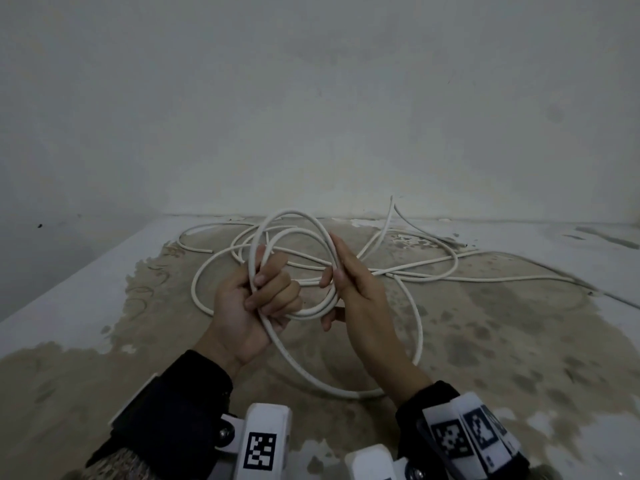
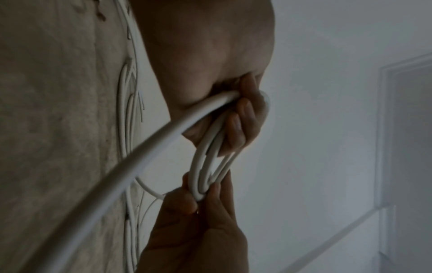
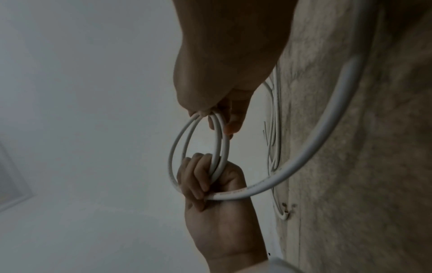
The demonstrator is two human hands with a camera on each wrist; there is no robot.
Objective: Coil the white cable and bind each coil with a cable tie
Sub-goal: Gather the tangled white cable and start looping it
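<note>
Left hand curled tight around one side of a small coil of the white cable, fingers wrapped over the loops. Right hand on the other side of the same coil, fingers long and mostly straight, thumb and fingers pinching the loops between them. Coil held up in the air above the table, between the two hands, two or three rounds in it. One thick strand running down from the left hand, curving low and near the wrists. Same pinch clear from the left wrist view: right hand squeezing the far end of the loops. From the right wrist view, left hand a closed fist on the coil. Rest of the cable lying loose and tangled on the table behind the hands, by the wall. Table top stained brown, with white patches.
</note>
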